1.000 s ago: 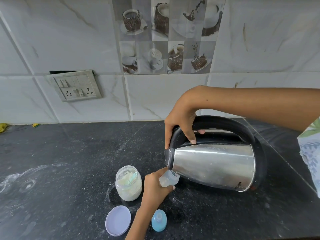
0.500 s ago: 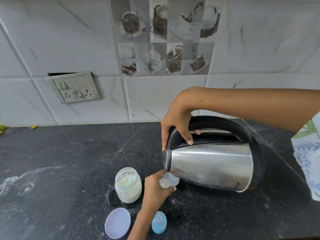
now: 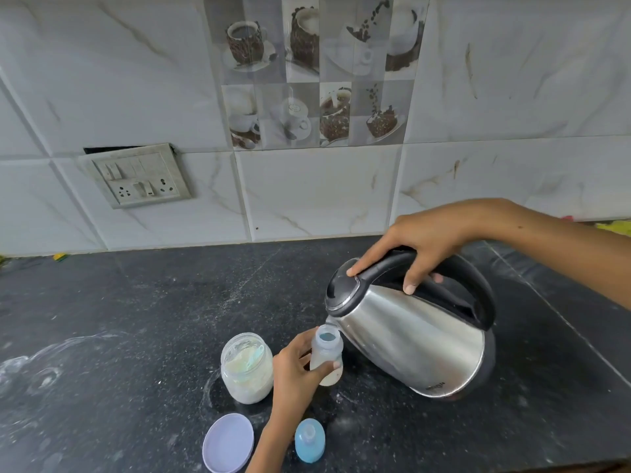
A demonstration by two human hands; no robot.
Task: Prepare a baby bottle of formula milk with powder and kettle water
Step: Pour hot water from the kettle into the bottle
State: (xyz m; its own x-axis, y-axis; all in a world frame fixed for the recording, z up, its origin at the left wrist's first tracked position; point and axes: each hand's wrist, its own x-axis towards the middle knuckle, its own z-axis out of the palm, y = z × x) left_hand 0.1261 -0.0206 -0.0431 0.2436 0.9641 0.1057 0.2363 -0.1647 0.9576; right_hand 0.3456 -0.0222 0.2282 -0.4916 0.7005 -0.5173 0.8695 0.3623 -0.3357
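Observation:
A small clear baby bottle stands uncapped on the black counter, gripped around its body by my left hand. My right hand holds the black handle of a steel kettle, one finger on the lid. The kettle leans left, its spout just above the bottle's mouth. An open glass jar of white formula powder with a pale scoop inside sits left of the bottle. The bottle's blue teat cap lies near the front edge.
The jar's lilac lid lies flat at the front. White powder and wet smears mark the counter at the left. A switch and socket plate is on the tiled wall behind.
The kettle has swung back from nearly horizontal to a more upright tilt. My right hand has slid further back along the handle. The bottle's open mouth now shows below the spout.

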